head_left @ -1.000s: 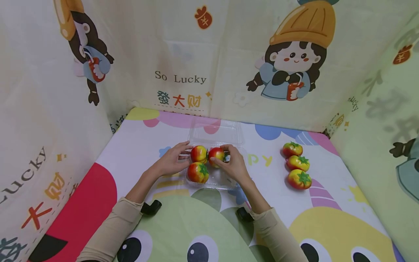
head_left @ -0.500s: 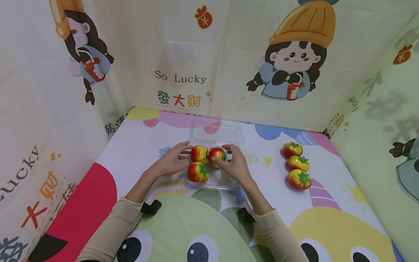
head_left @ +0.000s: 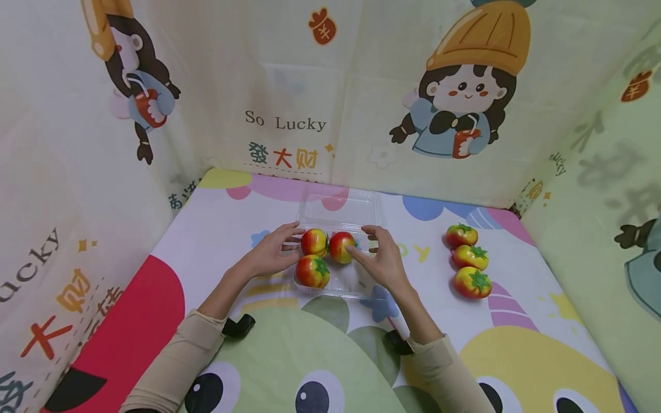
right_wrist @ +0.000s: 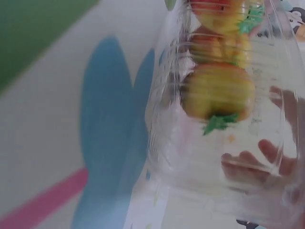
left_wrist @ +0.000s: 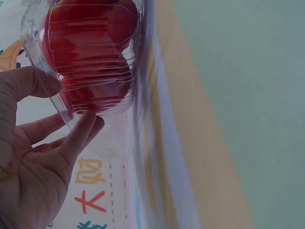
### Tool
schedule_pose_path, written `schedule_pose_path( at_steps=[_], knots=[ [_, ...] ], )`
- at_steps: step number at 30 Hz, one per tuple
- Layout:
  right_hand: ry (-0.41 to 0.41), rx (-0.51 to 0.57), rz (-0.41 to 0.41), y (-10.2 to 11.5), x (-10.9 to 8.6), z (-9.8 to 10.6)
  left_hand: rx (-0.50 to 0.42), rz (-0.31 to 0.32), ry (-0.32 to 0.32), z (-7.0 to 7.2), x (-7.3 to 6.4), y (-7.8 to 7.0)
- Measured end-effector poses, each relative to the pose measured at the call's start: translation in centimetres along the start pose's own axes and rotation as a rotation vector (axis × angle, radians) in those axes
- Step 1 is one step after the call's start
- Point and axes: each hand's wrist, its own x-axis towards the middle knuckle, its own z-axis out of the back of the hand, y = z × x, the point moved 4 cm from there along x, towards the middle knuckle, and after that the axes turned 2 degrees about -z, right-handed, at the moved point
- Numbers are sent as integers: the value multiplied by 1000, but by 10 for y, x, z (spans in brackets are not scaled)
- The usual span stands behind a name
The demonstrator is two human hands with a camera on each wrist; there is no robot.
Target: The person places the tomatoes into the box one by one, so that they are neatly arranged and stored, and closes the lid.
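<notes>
A clear plastic clamshell box [head_left: 335, 291] holds three red-and-yellow, tomato-like fruits: one at the back left [head_left: 314, 242], another at the front left [head_left: 312, 272], a third at the back right [head_left: 341, 247]. My left hand [head_left: 273, 250] rests at the box's left side; in the left wrist view its thumb and fingertips [left_wrist: 87, 119] lie against the rim and ribbed wall. My right hand [head_left: 384, 261] is spread over the box's right side, holding nothing, its thumb right at the back-right fruit. Through the plastic in the right wrist view, its fingers [right_wrist: 243, 167] show apart from the fruits.
The box's transparent lid [head_left: 341, 207] lies folded back behind it. To the right, three more such fruits [head_left: 470, 258] stand in a row on the patterned tablecloth [head_left: 428, 298]. Printed cloth walls [head_left: 356, 103] enclose the table at the back and both sides.
My right hand has let go of the back-right fruit and drawn away to the right, its fingers spreading. That fruit stays in the box. The left hand has not moved.
</notes>
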Motion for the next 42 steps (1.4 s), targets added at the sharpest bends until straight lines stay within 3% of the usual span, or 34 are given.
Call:
schedule_pose_path(
  at_steps=[28, 35, 42],
  knots=[
    [-74, -63, 16, -11, -26, 40, 8, 8, 3, -1, -1, 0],
    [-69, -91, -7, -20, -37, 50, 12, 32, 11, -2, -3, 1],
    [-88, -104, -5, -29, -42, 59, 9, 14, 6, -1, -1, 1]
  ],
)
